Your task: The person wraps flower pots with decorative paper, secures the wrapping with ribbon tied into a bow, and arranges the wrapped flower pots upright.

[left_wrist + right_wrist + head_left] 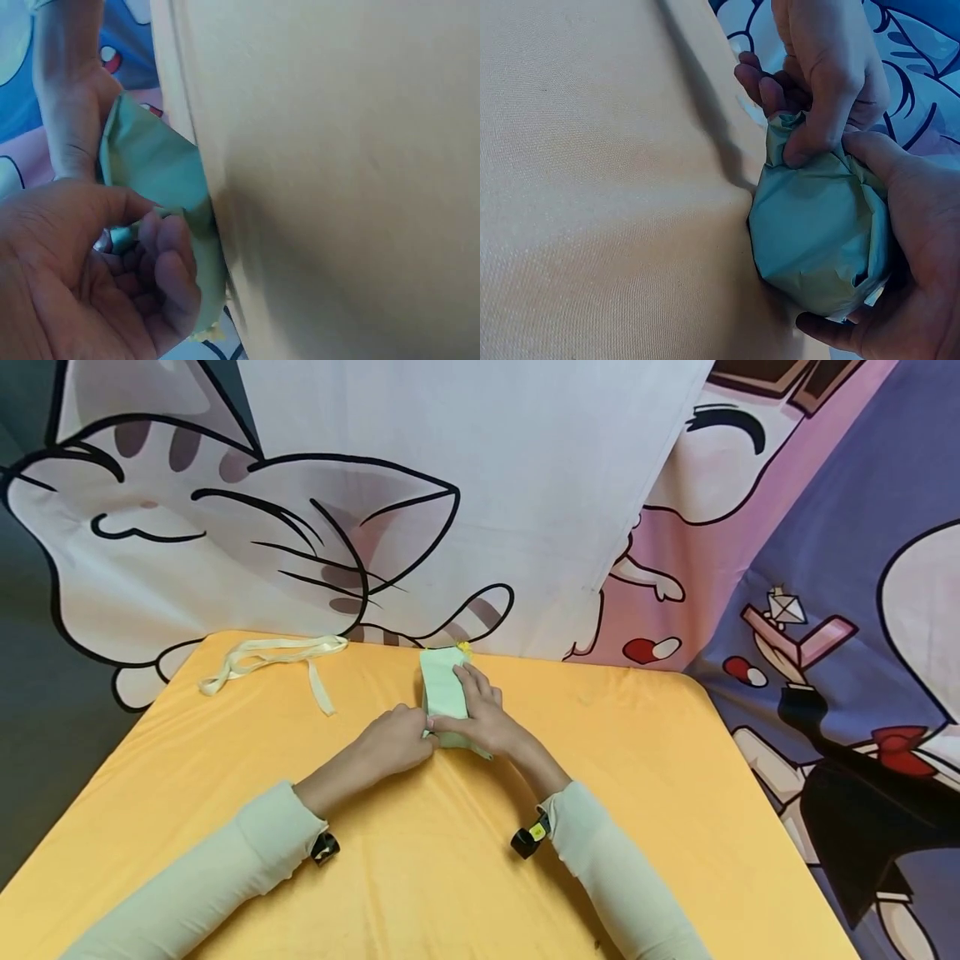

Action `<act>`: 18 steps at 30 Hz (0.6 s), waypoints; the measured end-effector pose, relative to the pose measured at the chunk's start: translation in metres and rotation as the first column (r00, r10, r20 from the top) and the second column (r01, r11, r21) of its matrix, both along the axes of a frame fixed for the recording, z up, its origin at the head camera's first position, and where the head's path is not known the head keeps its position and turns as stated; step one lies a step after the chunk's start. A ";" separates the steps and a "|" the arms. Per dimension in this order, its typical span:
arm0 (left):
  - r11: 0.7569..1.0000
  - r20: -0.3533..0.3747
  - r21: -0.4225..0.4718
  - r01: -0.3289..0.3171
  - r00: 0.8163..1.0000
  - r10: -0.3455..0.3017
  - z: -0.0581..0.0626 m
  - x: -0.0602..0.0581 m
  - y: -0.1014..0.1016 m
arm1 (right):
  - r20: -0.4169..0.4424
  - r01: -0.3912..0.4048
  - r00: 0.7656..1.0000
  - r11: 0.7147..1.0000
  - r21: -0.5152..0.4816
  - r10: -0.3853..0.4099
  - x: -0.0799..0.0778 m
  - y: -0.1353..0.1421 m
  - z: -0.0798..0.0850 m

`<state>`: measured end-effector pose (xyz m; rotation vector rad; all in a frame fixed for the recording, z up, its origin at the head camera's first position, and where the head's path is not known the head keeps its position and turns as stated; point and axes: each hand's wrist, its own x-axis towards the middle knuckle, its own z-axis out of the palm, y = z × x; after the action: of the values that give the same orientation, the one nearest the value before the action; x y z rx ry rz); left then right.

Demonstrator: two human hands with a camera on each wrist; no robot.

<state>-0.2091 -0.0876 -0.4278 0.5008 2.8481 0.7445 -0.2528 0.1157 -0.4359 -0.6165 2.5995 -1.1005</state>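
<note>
A light green package [444,681], wrapped in what looks like creased paper, lies on the yellow-covered table in the head view. Its near end, seen in the right wrist view, is rounded and folded [810,225]. My left hand [397,739] pinches a fold of the green wrapping at the left near corner, between thumb and fingers [172,240]. Across the top and right side, my right hand [483,718] grips the package, its thumb pointing toward the left hand. A small yellow piece [465,648] shows at the far end. What is inside the wrapping is hidden.
A loosely looped cream ribbon [262,656] lies at the table's back left. Cartoon-printed cloth [525,510] hangs along the back and right, close behind the table's [637,760] far edge. Both wrists carry small black cameras [324,848].
</note>
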 end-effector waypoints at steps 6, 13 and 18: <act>0.992 0.321 0.093 0.081 0.941 -0.107 0.019 -0.011 -0.017 | 0.007 -0.002 1.000 1.000 -0.009 0.002 0.001 0.001 -0.002; 0.925 0.599 0.324 -0.198 0.800 -0.039 0.030 -0.042 -0.033 | -0.007 -0.007 1.000 0.999 -0.031 0.007 0.004 -0.004 0.000; 0.849 0.636 0.400 -0.345 0.772 0.014 0.013 -0.059 -0.024 | 0.028 0.055 0.998 0.997 -0.058 -0.053 0.006 -0.007 0.000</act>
<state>-0.2680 -0.1116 -0.4148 -0.0088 2.0839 1.4010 -0.2472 0.1087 -0.4358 -0.5435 2.5835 -1.1965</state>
